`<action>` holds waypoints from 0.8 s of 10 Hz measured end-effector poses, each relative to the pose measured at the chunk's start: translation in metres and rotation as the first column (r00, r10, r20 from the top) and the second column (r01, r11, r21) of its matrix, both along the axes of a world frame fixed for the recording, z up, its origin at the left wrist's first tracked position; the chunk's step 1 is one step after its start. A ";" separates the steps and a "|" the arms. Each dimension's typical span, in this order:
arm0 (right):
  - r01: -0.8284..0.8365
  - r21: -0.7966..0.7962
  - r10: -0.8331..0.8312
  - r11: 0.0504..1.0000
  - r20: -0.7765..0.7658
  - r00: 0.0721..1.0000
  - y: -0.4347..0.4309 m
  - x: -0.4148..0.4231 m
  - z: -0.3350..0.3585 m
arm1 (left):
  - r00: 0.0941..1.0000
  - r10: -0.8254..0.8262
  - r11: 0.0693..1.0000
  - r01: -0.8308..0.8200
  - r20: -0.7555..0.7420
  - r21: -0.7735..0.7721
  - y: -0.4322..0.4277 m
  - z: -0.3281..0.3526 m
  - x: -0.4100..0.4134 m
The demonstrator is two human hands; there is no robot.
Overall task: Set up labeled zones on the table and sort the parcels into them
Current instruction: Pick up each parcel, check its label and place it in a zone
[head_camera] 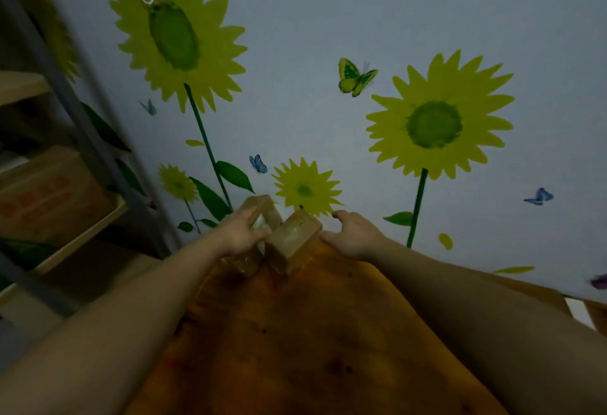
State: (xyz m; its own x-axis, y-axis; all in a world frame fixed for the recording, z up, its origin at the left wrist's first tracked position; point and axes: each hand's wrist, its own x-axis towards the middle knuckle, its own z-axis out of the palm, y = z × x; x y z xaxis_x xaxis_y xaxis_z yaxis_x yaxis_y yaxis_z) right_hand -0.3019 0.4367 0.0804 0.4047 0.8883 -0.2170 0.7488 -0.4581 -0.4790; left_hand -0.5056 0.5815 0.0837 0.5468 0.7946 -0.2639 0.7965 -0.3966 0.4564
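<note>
Two small brown taped cardboard parcels stand side by side at the far corner of the orange-brown wooden table [295, 342], close to the wall. My left hand [241, 232] grips the left parcel [262, 209], thumb and fingers curled over its top and near side. The right parcel [294, 240] stands just right of it, touching or nearly touching. My right hand [353, 235] is beside the right parcel's right edge, fingers loosely curled, its thumb tip at the parcel's corner; no firm grip shows. No labels or zones are visible on the table.
A white wall with sunflower and butterfly stickers [437, 125] rises right behind the table. A metal shelving unit [75, 138] stands at the left, with a large cardboard box [46, 191] on a shelf. The scene is dim.
</note>
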 end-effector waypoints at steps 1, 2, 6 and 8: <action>0.039 -0.039 -0.041 0.998 -0.042 0.998 0.041 -0.016 -0.027 | 0.998 -0.049 0.996 0.052 0.043 -0.078 0.028 -0.023 0.002; 0.081 -0.107 -0.095 0.991 -0.133 0.987 0.077 -0.034 -0.053 | 0.996 -0.055 0.992 0.064 0.076 -0.112 0.055 -0.050 0.008; 0.411 -0.085 -0.389 0.908 -0.537 0.749 0.107 -0.040 -0.096 | 0.985 -0.132 0.937 0.161 0.114 -0.309 0.079 -0.102 0.075; 0.546 -0.102 -0.466 0.832 -0.664 0.585 0.085 -0.036 -0.099 | 0.962 0.025 0.863 0.116 0.271 -0.491 0.059 -0.111 0.077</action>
State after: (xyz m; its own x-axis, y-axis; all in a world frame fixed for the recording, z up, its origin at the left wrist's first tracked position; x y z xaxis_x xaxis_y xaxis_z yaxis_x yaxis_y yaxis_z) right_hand -0.3380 0.5216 -0.0186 0.5921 0.6160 -0.5196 -0.0988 -0.5844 -0.8054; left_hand -0.4287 0.6401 -0.0269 0.6835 0.5665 -0.4604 0.6078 -0.0924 0.7887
